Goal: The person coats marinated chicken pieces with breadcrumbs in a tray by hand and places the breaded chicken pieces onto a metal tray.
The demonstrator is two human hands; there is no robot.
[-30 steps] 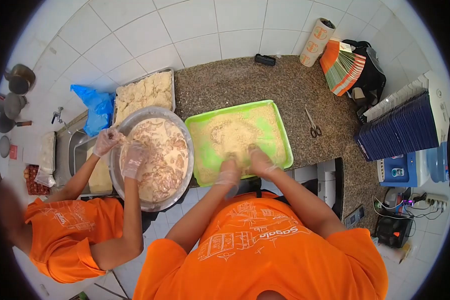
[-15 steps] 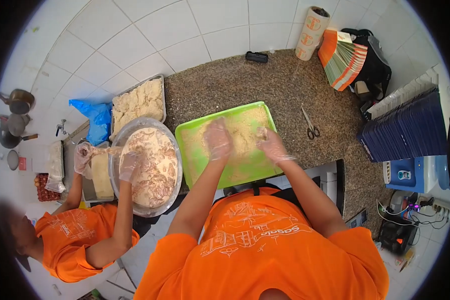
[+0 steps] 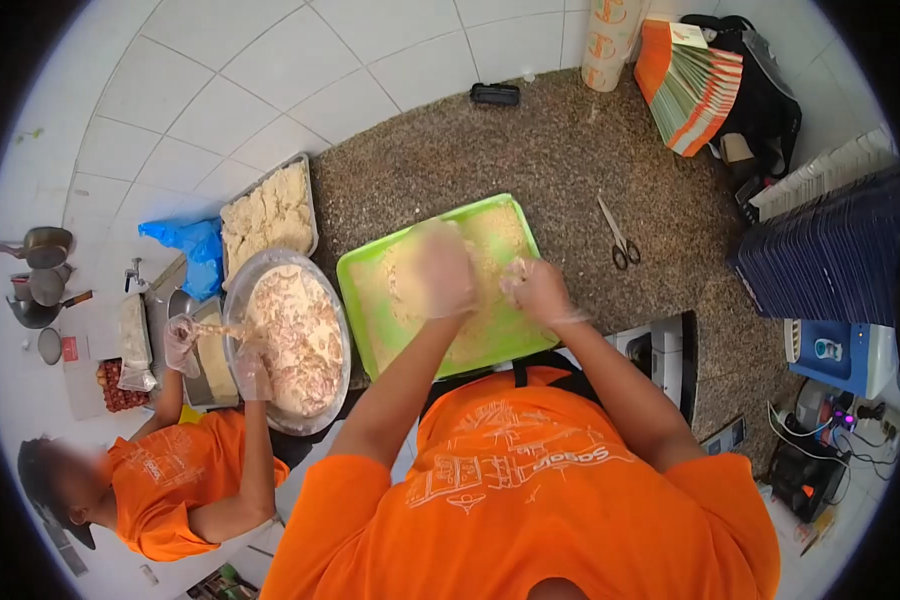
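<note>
A green tray (image 3: 515,345) holding pale breadcrumb-like coating (image 3: 500,232) lies on the counter in front of me. My left hand (image 3: 444,270), in a clear plastic glove, is over the crumbs at the tray's middle, its fingers smeared by motion. At the tray's right side is my right hand (image 3: 538,290), also gloved, with the fingers curled in; what they hold, if anything, is hidden. Left of the tray stands a large metal bowl (image 3: 345,375) of raw meat pieces in creamy batter (image 3: 295,335).
A co-worker in an orange shirt (image 3: 185,480) works with gloved hands at the bowl's left edge. Behind it sits a tray of coated pieces (image 3: 267,215) beside a blue bag (image 3: 195,250). Scissors (image 3: 618,235) lie right of the green tray. Stacked dark-blue boxes (image 3: 815,260) stand farther right.
The view has shifted slightly. My left hand is still moving over the crumbs and is more blurred. My right hand has turned, with its fingers curled further in. The co-worker's head has come further into view.
</note>
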